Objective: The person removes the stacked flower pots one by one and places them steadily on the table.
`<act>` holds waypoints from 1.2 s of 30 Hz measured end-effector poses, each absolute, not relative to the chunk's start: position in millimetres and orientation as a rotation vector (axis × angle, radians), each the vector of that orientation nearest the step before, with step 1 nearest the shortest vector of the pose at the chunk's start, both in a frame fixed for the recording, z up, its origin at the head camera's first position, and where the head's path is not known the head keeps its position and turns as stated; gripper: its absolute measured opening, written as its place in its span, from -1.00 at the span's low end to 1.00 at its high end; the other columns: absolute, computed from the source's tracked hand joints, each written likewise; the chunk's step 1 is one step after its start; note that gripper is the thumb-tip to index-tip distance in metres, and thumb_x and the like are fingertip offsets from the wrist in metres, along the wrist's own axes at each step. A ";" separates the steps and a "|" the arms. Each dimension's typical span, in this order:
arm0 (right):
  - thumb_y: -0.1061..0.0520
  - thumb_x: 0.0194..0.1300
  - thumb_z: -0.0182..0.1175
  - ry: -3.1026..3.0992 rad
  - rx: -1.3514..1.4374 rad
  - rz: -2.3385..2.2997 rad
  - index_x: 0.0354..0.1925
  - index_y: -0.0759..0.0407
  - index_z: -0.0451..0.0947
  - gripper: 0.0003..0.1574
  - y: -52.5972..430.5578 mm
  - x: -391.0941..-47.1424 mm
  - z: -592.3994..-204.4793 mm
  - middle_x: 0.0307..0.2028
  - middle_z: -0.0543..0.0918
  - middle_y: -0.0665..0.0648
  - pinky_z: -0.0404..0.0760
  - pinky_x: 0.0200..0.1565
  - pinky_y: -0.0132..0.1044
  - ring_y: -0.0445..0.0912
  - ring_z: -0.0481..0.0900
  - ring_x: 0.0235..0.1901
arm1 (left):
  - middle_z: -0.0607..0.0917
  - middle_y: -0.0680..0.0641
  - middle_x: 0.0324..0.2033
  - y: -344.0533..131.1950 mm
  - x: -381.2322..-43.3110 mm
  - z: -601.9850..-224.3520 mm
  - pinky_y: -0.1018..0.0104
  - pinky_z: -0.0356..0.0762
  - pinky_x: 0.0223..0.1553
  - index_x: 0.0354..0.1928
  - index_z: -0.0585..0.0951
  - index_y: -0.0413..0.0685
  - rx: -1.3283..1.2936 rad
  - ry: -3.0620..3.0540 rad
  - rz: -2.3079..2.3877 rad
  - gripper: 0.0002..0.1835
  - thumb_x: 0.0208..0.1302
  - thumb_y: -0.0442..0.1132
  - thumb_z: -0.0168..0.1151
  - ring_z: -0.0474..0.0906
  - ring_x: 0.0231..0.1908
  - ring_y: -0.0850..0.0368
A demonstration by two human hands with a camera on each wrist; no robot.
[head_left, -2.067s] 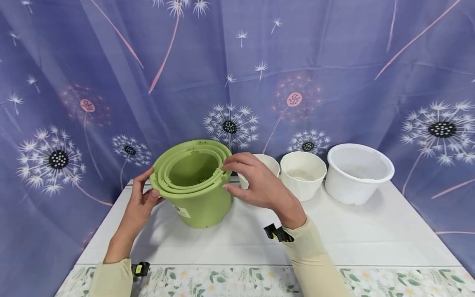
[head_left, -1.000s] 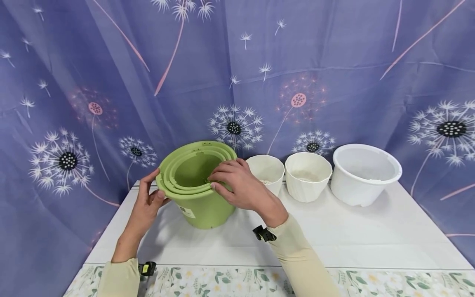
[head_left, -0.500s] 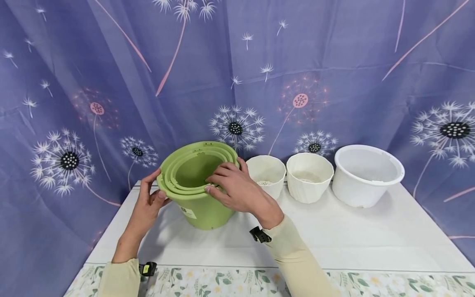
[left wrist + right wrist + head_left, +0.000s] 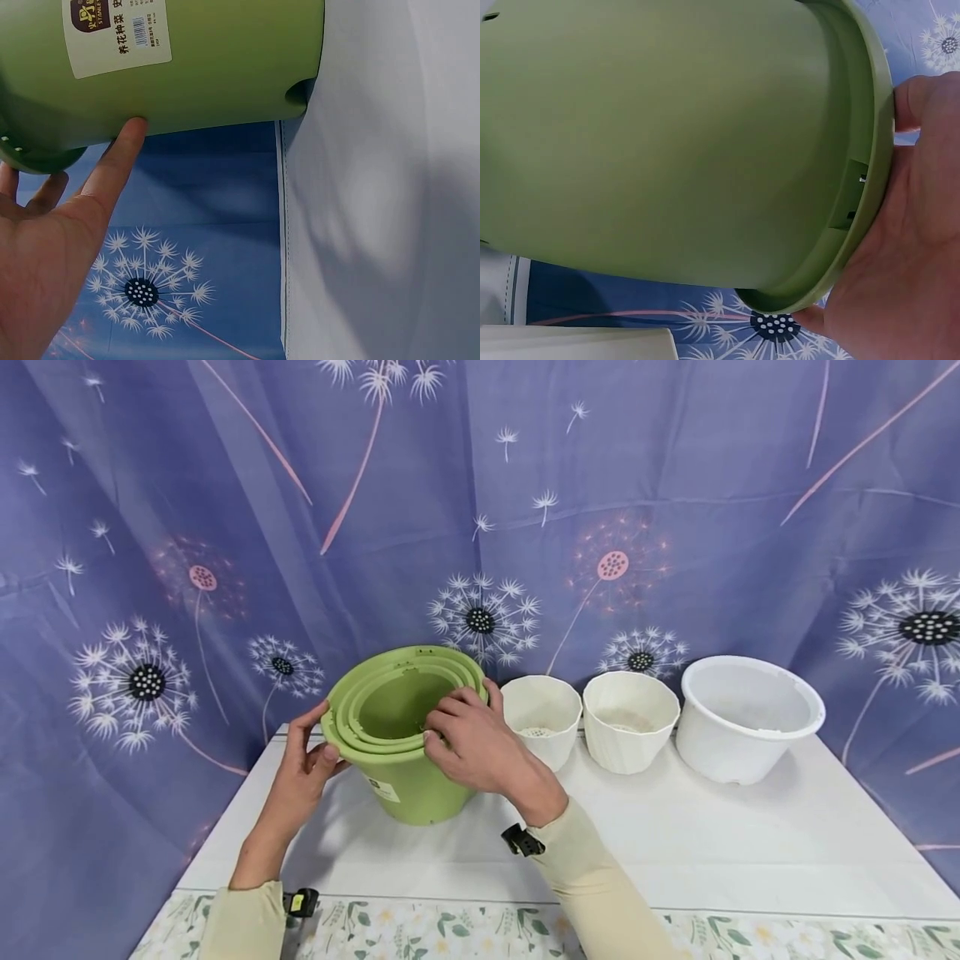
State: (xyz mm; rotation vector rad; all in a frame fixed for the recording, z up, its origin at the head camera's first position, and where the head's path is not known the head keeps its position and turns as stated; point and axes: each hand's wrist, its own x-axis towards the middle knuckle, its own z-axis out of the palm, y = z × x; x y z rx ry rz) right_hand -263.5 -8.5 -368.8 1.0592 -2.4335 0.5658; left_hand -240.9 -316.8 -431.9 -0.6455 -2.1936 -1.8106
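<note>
Several green plastic flowerpots stand nested in one another on the table, the outermost bearing a white label. My left hand holds the outer pot at its left rim, one finger reaching down against the wall in the left wrist view. At the right front of the nest, my right hand grips the rims, its fingertips curled over into the innermost pot. In the right wrist view the right palm lies along the outside of the green rim.
To the right stand two cream faceted pots, one nearer and one farther right. Beyond them is a larger white round pot. The white tablecloth has a floral front band; a purple dandelion curtain hangs behind.
My right hand has moved left and down from the right rim, its fingers now over the inner rims. My left hand keeps its hold. The pots stay nested in place.
</note>
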 end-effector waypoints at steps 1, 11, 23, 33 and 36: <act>-0.03 0.65 -0.13 -2.431 1.059 0.567 -0.13 -0.15 0.76 -0.52 -8.6 -263.7 -368.6 -0.06 0.70 -0.15 0.03 0.47 0.38 -0.07 0.47 0.20 | -0.05 -0.14 0.63 -316.7 -241.3 -431.3 0.37 0.65 0.19 0.70 -0.02 0.03 -0.647 -2.192 -1.813 -0.33 0.71 -0.32 -0.05 0.60 0.24 0.30; -0.02 0.61 -0.02 -2.422 1.092 0.624 -0.17 -0.13 0.73 -0.63 -7.9 -267.9 -364.6 -0.13 0.67 -0.10 -0.03 0.50 0.37 -0.02 0.44 0.15 | -0.07 -0.19 0.62 -315.8 -243.4 -429.1 0.38 0.64 0.20 0.70 -0.04 -0.03 -0.696 -2.172 -1.815 -0.33 0.72 -0.32 -0.07 0.60 0.24 0.32; -0.01 0.57 -0.05 -2.405 1.059 0.542 -0.25 -0.17 0.75 -0.58 -12.4 -268.6 -367.8 -0.23 0.70 -0.23 0.10 0.42 0.33 -0.15 0.50 0.00 | -0.06 -0.12 0.64 -319.3 -244.1 -429.8 0.35 0.65 0.20 0.70 -0.03 0.01 -0.668 -2.172 -1.842 -0.32 0.71 -0.33 -0.06 0.60 0.25 0.28; -0.02 0.50 0.01 -2.369 1.050 0.572 -0.29 -0.13 0.65 -0.71 -12.4 -271.6 -371.1 -0.23 0.65 -0.20 0.05 0.41 0.37 -0.12 0.46 0.03 | -0.05 -0.11 0.63 -317.1 -242.5 -431.3 0.36 0.65 0.20 0.70 -0.03 0.00 -0.668 -2.161 -1.849 -0.32 0.71 -0.31 -0.05 0.60 0.25 0.28; -0.04 0.49 0.01 -2.365 1.054 0.582 -0.28 -0.13 0.65 -0.71 -11.7 -272.5 -371.0 -0.22 0.64 -0.19 0.07 0.41 0.37 -0.11 0.45 0.05 | -0.04 -0.11 0.63 -316.3 -243.1 -431.7 0.36 0.64 0.20 0.70 -0.02 0.00 -0.672 -2.164 -1.841 -0.33 0.71 -0.32 -0.05 0.60 0.25 0.28</act>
